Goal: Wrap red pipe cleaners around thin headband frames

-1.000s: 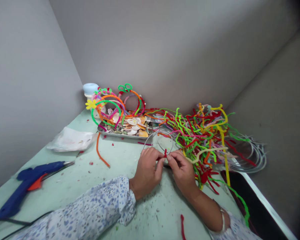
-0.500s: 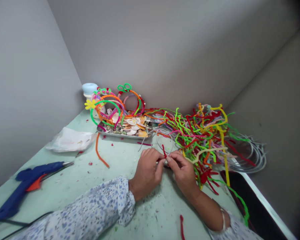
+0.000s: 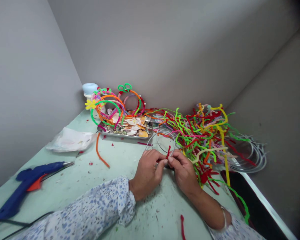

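Observation:
A short red pipe cleaner point(image 3: 168, 152) sticks up between the fingertips of both hands, over the middle of the table. My left hand point(image 3: 150, 170) pinches it from the left, thumb and forefinger closed. My right hand point(image 3: 185, 171) meets it from the right with thumb and fingers pressed together. Looped grey wire point(image 3: 174, 135) rises just behind the fingertips; whether the hands also grip it, I cannot tell. The lower part of the red piece is hidden by the fingers. Another red pipe cleaner piece point(image 3: 182, 226) lies on the table near the front.
A metal tray point(image 3: 125, 136) holds shells, with colourful pipe-cleaner headbands point(image 3: 120, 96) on it. To the right spreads a tangled heap of pipe cleaners point(image 3: 202, 133), beside coiled wire point(image 3: 260, 153). A blue glue gun point(image 3: 27, 181), a plastic bag point(image 3: 70, 140) and an orange pipe cleaner point(image 3: 100, 151) lie left.
The red pipe cleaner's tip has tilted from leaning left to leaning slightly right. The grey wire loop has shifted a little to the right. Both hands stay nearly in place.

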Tool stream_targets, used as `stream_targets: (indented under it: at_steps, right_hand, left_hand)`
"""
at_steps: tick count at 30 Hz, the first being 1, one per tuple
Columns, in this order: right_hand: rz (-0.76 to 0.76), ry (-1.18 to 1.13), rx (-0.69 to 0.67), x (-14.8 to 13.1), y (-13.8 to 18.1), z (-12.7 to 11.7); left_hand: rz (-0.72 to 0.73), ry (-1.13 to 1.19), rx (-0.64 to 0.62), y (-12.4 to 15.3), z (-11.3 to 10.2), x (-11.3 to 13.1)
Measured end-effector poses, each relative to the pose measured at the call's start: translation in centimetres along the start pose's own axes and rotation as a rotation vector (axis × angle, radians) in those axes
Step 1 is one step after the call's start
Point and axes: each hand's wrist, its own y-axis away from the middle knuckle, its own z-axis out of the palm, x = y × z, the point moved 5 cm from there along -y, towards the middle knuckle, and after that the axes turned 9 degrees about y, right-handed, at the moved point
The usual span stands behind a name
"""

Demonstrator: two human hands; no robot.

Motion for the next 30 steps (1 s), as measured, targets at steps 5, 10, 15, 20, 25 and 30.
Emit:
stream_targets:
  at_steps: [5, 10, 15, 20, 25, 30]
  right_hand:
    - [0.014, -0.026, -0.026, 0.1, -0.1, 0.2]
    - [0.068, -0.056, -0.019, 0.2, 0.0, 0.3]
    - [0.09, -0.059, -0.017, 0.5, 0.0, 0.3]
    - [0.114, -0.09, -0.046, 1.1, -0.1, 0.5]
    - [0.112, -0.128, -0.12, 1.4, -0.3, 0.7]
    - [0.118, -0.205, -0.154, 1.5, -0.3, 0.9]
  left_hand:
    - [-0.027, 0.015, 0.01, 0.0, -0.1, -0.1]
    - [-0.033, 0.006, 0.022, -0.1, -0.2, -0.1]
    - [-0.041, 0.007, 0.008, 0.0, -0.1, -0.2]
    - [-0.036, 0.013, -0.008, 0.0, 0.0, -0.2]
    - [-0.041, 0.025, -0.015, 0.0, 0.0, -0.1]
    - [-0.049, 0.034, -0.016, 0.0, 0.1, -0.2]
